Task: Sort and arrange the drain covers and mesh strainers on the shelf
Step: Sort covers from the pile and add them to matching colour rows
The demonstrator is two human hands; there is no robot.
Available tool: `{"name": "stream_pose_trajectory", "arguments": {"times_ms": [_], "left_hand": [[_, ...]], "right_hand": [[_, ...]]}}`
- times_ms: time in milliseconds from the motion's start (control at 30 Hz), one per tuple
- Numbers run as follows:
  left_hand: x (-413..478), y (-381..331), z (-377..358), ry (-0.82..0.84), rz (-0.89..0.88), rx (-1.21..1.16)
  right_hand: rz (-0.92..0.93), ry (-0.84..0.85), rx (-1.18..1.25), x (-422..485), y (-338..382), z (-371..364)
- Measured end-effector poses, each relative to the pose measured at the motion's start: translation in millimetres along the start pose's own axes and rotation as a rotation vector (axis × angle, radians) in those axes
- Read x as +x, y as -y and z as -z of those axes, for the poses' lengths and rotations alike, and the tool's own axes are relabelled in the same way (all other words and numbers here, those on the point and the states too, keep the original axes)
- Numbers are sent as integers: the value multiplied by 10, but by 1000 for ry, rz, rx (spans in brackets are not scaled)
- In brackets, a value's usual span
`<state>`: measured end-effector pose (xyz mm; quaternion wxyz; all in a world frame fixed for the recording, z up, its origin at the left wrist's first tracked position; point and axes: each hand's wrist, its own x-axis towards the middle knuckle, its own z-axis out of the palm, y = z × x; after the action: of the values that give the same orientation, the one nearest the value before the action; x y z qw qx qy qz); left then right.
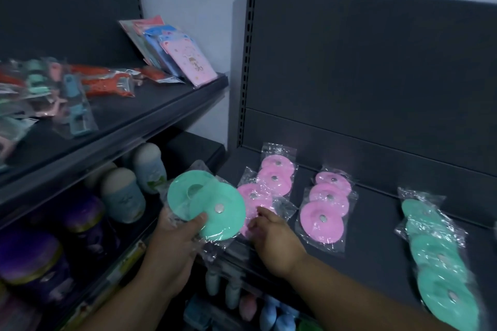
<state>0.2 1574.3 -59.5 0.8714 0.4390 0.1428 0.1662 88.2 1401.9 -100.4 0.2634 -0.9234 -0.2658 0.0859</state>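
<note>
**Green in the left, pink under the right**

Green pack (212, 207) is up off the shelf (376, 236), hanging just off its front left corner. The left hand (174, 247) grips it, thumb clamped over the lower disc and fingers behind the bag. Right hand (277, 242) reaches in just beside it, fingertips curled down onto the front pink pack (254, 199) at the shelf's left edge. They touch the bag for sure, but whether they have pinched it I cannot tell. Over at the right edge, a long green stack (441, 271) runs from the front toward the back. Mid-shelf lies a second pink pack (325, 209), lying apart from the others. Behind the front one, a third pink pack (277, 173) overlaps it toward the back left corner.

Trouble spots, as I read it: those bags look slick and loose, so a tug on the front pink pack could drag the overlapped one along and skew the row. The held pack hangs past the edge, and with a slack thumb it could drop onto the bottles (123, 196) below. Green belongs, I'd judge, with the stack at the right edge, so the carry must cross the pink packs and the right arm itself.

Around: the left rack (150, 105) carries orange packets (107, 80) and pink cards (188, 62). A slotted upright (248, 62) stands between rack and shelf.
</note>
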Motion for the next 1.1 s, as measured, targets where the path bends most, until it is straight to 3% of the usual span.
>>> {"name": "stream_pose_trajectory", "arguments": {"times_ms": [133,200,267,367,567,733,900,1033,1100], "left_hand": [[30,116,-159,13,30,72],[16,194,-301,33,56,108],[-14,289,-484,114,90,116],[-105,445,-834,249,151,147],[-280,777,-1534,319,291,169],[-536,1137,-2089,417,357,216],[-819,1555,-2673,519,350,313],[-974,1989,-3139,534,278,416],[-1056,2226,-3359,503,228,450]], "right_hand": [[-234,-348,573,-207,103,220],[-366,-350,966,-292,101,364],[-405,-246,1154,-420,72,509],[-430,-235,1173,-644,-117,698],[-559,-476,1370,-1227,-769,1171],[-600,-571,1462,-1837,-1262,1528],[-610,-709,1485,-2304,-1815,1915],[-689,-773,1353,-2590,-2339,2305],[-711,-728,1200,-2687,-2642,2459]]}}
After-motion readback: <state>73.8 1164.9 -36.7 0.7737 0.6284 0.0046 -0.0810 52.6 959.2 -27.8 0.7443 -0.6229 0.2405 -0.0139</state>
